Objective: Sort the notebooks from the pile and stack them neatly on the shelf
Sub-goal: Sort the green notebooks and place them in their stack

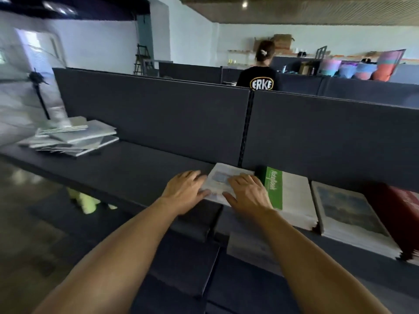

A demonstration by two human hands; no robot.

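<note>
Left hand (186,191) and right hand (248,192), grip seemingly flat-fingered, press the pale notebook stack (221,180) on the shelf (140,164).

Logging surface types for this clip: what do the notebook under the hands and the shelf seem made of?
Notebook: looks like paper with a printed, slightly glossy cover, judging by its thin page edges and pale sheen. Shelf with its back panel: dark grey, matte, no glare; possibly painted board or felt-covered, too blurred to tell.

The dark red notebook stack (401,214) is cut off by the right edge.
</note>
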